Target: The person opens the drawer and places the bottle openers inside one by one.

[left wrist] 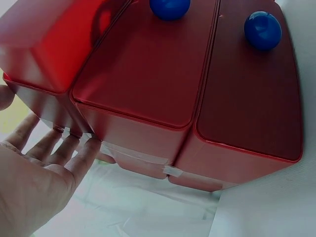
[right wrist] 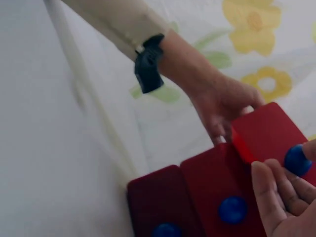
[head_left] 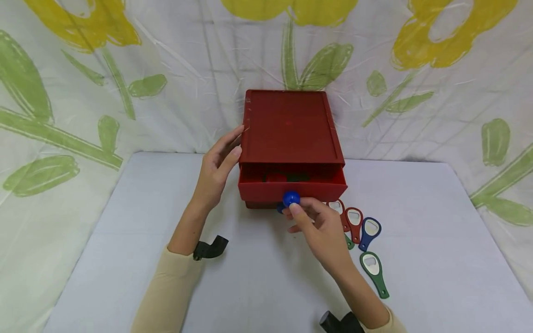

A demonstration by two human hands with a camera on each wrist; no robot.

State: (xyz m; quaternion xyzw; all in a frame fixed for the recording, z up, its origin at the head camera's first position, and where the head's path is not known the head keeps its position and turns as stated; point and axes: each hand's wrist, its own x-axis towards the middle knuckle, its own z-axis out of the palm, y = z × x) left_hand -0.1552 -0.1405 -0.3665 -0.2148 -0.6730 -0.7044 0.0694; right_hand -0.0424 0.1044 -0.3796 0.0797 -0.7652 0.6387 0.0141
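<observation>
drawer (head_left: pixel 254 191) up top of red cabinet (head_left: pixel 289 125), partly out toward me, red and green things (head_left: pixel 275 178) inside, too hidden to name. cabinet sits mid-table at the far edge. my right hand (head_left: pixel 322 231) pinches the blue knob (head_left: pixel 292 198). my left hand (head_left: pixel 214 173) released, fingers extended, touching cabinet's left side. bottle openers (head_left: pixel 381 283) lie right and near on the table (head_left: pixel 424 231).

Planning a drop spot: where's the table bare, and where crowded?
Bare: white table right of the bottle openers; left of the left sleeve; between both forearms, in front of the red drawer unit. Crowded: right of the right grip, openers clustered, some partly hidden.
</observation>
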